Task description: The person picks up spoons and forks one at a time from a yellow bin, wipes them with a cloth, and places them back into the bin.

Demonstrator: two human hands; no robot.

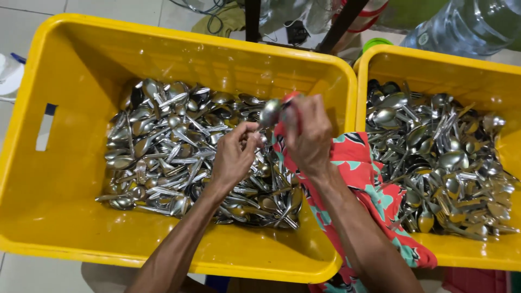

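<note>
Looking down from the head camera, I see both hands held above the large yellow crate [179,59], which serves as the landmark for everything else. The left hand [234,154] is curled, its fingers pinching the handle end of a metal spoon [269,112] so that the bowl tilts upward over the crate's middle. The right hand [309,135] is closed around a red and teal patterned cloth [358,173], pressing a fold of it against the spoon's bowl; that grip suits rubbing the metal. The rest of the cloth trails down over the crate's right wall, draped there probably because it hangs loose from the hand.

Inside the crate lies a heap of spoons and forks [163,152], piled loosely across its floor beneath the hands. Just to the right of the crate stands a second yellow crate [434,68], holding its own cutlery pile [445,163]. Beyond the crate's far rim, a clear water jug [467,24] rests on the tiled floor [32,11].
</note>
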